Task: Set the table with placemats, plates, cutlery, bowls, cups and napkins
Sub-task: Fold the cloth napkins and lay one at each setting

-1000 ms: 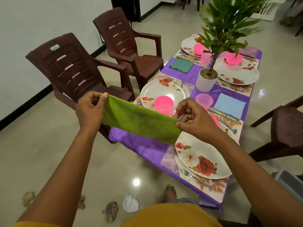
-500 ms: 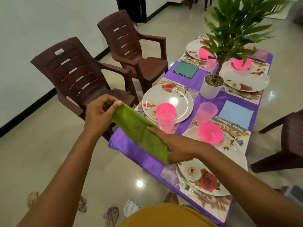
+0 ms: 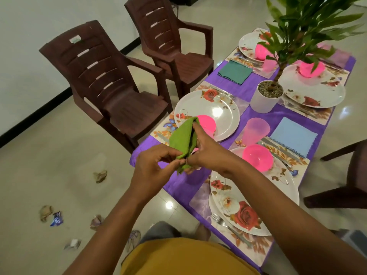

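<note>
A green napkin [image 3: 183, 138], folded over, is held above the near left corner of the purple-clothed table [image 3: 178, 185]. My left hand [image 3: 154, 167] pinches its lower end and my right hand [image 3: 206, 151] grips its right edge, one finger along the fold. Beneath lie a floral plate [image 3: 220, 108] with a pink bowl [image 3: 207, 123], and a nearer floral plate [image 3: 246, 207] with a pink bowl [image 3: 258, 157] and a fork [image 3: 224, 224] on a placemat. A pink cup [image 3: 257, 129], a blue napkin [image 3: 294, 134] and a teal napkin [image 3: 235, 72] rest further along.
A potted plant [image 3: 266, 96] stands mid-table, with two more set plates [image 3: 315, 92] behind it. Two brown plastic chairs [image 3: 111, 80] line the left side and another chair [image 3: 345, 175] sits at the right. Scraps of litter [image 3: 100, 175] lie on the tiled floor.
The napkin, stretched wide between my hands a second ago, is now folded smaller. My hands have come close together over the table's near corner.
</note>
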A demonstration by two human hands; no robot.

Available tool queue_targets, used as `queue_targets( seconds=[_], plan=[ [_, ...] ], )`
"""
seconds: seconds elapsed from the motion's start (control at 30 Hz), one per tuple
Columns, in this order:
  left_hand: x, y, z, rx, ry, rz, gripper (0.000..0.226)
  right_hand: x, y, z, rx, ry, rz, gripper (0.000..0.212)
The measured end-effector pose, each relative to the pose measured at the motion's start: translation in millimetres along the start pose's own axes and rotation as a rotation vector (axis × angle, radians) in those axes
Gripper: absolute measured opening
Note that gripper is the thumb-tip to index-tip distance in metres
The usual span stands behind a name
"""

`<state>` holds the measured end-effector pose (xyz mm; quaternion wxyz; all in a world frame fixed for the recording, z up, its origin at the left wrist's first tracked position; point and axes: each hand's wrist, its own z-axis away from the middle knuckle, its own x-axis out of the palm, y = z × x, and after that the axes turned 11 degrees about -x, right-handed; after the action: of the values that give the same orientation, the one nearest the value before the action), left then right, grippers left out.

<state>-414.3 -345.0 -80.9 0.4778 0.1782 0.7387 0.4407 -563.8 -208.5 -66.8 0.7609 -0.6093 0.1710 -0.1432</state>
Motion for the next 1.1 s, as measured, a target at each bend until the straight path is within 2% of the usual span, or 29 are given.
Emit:
queue_targets(
  seconds=[0.23,0.37,0.5,0.57,0.7,0.9,1.1],
  plan=[
    [2,0,-4,0.015,-0.020,-0.007,0.019,-12,-12,-10,-0.044,-0.030,0.114,0.119],
    [0,-4,-14,0.031,-0.045,0.003,0.018,-17,-15,-18,-0.034,-0.017,0.220,0.110],
    [-4,-10,-24,0.074,-0.072,0.025,0.017,-18,-25,-24,-0.027,-0.022,0.244,0.092],
    [-7,-16,-33,0.103,-0.061,0.012,0.018,-16,-32,-31,-0.043,0.007,0.247,0.085],
    [-17,-25,-55,0.175,-0.045,0.066,0.015,-6,-41,-54,-0.101,0.122,0.351,0.085],
    [-51,-42,-85,0.251,-0.129,0.111,0.012,21,-52,-90,-0.113,0.213,0.439,0.084],
    [-82,-73,-111,0.251,-0.246,0.181,0.011,47,-65,-125,-0.186,0.349,0.432,0.070]
  ],
)
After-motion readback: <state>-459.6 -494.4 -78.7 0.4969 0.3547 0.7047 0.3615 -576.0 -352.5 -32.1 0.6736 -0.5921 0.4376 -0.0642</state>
